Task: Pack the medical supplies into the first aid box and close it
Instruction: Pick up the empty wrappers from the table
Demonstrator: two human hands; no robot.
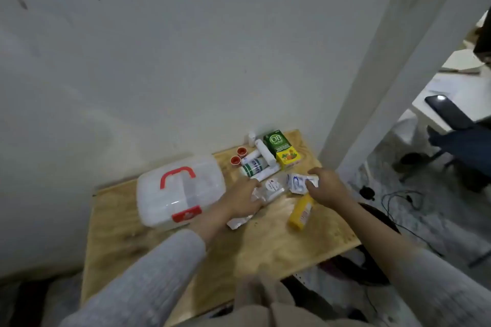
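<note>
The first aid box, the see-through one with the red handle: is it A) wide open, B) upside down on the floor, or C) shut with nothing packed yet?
C: the first aid box sits on the table with its lid down and red handle on top, while the supplies lie outside to its right.

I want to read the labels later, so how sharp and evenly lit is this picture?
Head view: soft, dim, even light, no hard shadows; wide-angle bending at the edges; the green and yellow carton lettering is legible; the white sachets under the right hand are smeared; glare on the clear plastic box with red handle.
</note>
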